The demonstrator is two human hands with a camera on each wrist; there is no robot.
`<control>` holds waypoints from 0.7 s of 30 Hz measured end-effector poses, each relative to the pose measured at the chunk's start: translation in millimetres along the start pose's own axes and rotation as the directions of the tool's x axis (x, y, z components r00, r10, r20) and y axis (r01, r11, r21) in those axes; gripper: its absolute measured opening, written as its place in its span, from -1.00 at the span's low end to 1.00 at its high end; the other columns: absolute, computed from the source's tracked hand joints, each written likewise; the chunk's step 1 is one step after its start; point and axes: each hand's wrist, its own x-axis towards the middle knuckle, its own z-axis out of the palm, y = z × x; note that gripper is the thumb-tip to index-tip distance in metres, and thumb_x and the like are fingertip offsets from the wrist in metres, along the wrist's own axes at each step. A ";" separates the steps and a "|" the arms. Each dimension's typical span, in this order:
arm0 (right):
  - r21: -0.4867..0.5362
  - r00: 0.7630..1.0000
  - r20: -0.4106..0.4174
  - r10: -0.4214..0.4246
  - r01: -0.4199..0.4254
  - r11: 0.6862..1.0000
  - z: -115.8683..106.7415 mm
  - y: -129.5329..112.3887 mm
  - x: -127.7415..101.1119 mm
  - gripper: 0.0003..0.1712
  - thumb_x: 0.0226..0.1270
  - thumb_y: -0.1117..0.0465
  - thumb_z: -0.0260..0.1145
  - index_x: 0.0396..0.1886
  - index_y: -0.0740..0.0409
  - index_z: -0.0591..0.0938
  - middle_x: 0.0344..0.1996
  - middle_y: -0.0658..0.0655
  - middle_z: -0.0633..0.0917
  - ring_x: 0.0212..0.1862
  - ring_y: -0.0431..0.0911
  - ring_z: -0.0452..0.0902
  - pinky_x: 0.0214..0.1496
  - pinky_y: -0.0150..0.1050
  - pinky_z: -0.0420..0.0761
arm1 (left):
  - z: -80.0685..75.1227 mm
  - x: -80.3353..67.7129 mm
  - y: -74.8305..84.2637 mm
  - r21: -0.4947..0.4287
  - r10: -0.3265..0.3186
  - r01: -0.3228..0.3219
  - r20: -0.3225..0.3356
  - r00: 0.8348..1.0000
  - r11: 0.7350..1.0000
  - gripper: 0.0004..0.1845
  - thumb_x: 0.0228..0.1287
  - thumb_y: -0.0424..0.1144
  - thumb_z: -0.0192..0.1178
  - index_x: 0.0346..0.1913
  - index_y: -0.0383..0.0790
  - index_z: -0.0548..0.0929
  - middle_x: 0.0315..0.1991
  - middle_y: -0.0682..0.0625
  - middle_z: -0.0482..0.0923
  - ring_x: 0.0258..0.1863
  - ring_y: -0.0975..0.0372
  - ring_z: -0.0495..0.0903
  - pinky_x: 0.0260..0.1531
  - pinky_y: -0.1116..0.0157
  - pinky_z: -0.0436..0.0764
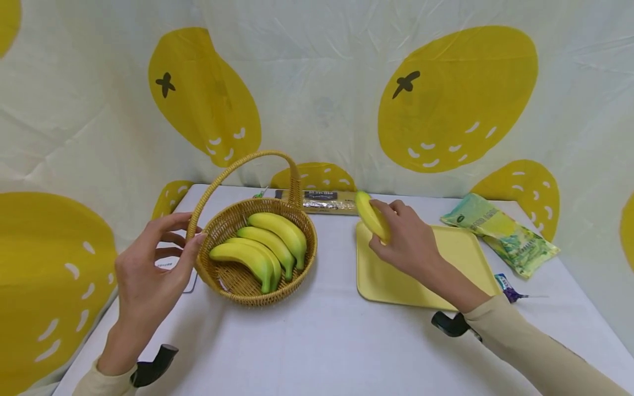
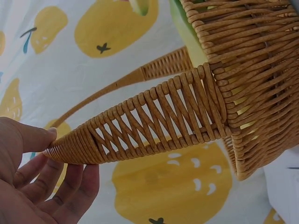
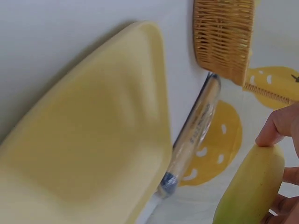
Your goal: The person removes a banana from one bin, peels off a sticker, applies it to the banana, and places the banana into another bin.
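Observation:
My left hand (image 1: 148,269) pinches the tall arched handle (image 2: 154,116) of a woven wicker basket (image 1: 252,300) between thumb and fingers, at the handle's left side. Several yellow bananas (image 1: 242,258) with green ends lie side by side in that basket, which stands at centre left. In my right hand (image 1: 408,239) is another banana (image 1: 369,214), gripped with thumb and fingers above a pale yellow tray (image 1: 396,283). The right wrist view shows this banana's pale yellow body (image 3: 254,186), turning green toward the lower edge, with the thumb pressed near its upper end.
A long clear packet with a dark label (image 1: 329,202) lies along the back, behind basket and tray. Right of the tray are a green and yellow bag (image 1: 505,231) and a purple-wrapped lollipop (image 1: 510,289). A white flat item (image 1: 190,281) shows partly behind my left hand. Fruit-printed cloth (image 1: 322,99) hangs behind.

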 end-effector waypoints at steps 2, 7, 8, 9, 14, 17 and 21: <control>0.005 1.000 -0.007 -0.022 0.022 1.000 -0.5 -7.0 5.1 -0.24 0.16 0.13 0.37 0.44 0.06 0.54 -0.13 0.17 0.55 -0.27 0.04 0.44 -0.53 -0.07 0.52 | -0.4 0.2 0.0 -0.001 0.001 -0.001 0.005 1.000 1.000 -0.45 0.17 -0.54 0.51 0.25 -0.32 0.67 -0.07 -0.06 0.74 -0.27 0.42 0.61 -0.24 0.63 0.62; 0.021 0.997 -0.015 -0.080 0.080 0.997 -0.9 -26.3 18.7 -0.24 0.14 0.15 0.39 0.42 0.06 0.54 -0.12 0.16 0.55 -0.22 0.04 0.47 -0.54 -0.03 0.57 | -0.8 0.0 -0.2 0.006 0.000 -0.001 0.009 1.000 1.000 -0.46 0.17 -0.54 0.51 0.24 -0.33 0.68 -0.08 -0.06 0.74 -0.27 0.41 0.62 -0.25 0.63 0.62; 0.027 0.996 -0.017 -0.093 0.094 0.995 -1.1 -30.3 21.3 -0.24 0.13 0.16 0.39 0.42 0.06 0.54 -0.11 0.16 0.56 -0.21 0.04 0.48 -0.53 -0.02 0.57 | -0.7 -0.2 -0.4 0.008 0.000 0.000 0.009 1.000 1.000 -0.46 0.17 -0.54 0.51 0.24 -0.33 0.68 -0.08 -0.07 0.74 -0.27 0.40 0.62 -0.25 0.63 0.62; 0.034 0.994 -0.020 -0.108 0.109 0.994 -1.2 -34.3 23.9 -0.24 0.13 0.17 0.40 0.42 0.07 0.54 -0.10 0.16 0.56 -0.20 0.04 0.48 -0.53 -0.01 0.58 | -0.9 -0.3 -0.5 0.011 -0.002 0.002 0.012 1.000 1.000 -0.46 0.18 -0.53 0.52 0.24 -0.33 0.67 -0.08 -0.07 0.73 -0.27 0.41 0.62 -0.25 0.63 0.61; 0.049 0.984 -0.012 -0.176 0.176 0.983 -0.6 -51.9 35.5 -0.24 0.12 0.18 0.40 0.41 0.08 0.56 -0.11 0.16 0.57 -0.18 0.04 0.49 -0.54 -0.04 0.56 | -0.8 -0.5 -0.7 0.016 -0.004 0.004 0.015 1.000 1.000 -0.46 0.18 -0.52 0.52 0.25 -0.33 0.67 -0.07 -0.08 0.73 -0.26 0.41 0.61 -0.25 0.63 0.62; 0.029 0.980 0.018 -0.197 0.196 0.980 1.1 -62.2 42.0 -0.23 0.12 0.16 0.40 0.42 0.07 0.56 -0.11 0.16 0.57 -0.17 0.06 0.50 -0.55 -0.04 0.57 | -1.0 -0.2 0.2 0.017 -0.003 0.003 0.016 1.000 1.000 -0.46 0.18 -0.51 0.52 0.25 -0.32 0.67 -0.06 -0.08 0.73 -0.26 0.40 0.61 -0.25 0.63 0.62; 0.009 0.973 0.059 -0.224 0.224 0.975 5.0 -75.9 49.3 -0.23 0.14 0.15 0.41 0.43 0.07 0.55 -0.09 0.18 0.58 -0.14 0.11 0.52 -0.56 -0.04 0.57 | -1.3 0.1 0.8 0.019 -0.005 0.005 0.018 1.000 1.000 -0.46 0.18 -0.50 0.52 0.25 -0.33 0.67 -0.05 -0.09 0.73 -0.26 0.41 0.61 -0.25 0.63 0.62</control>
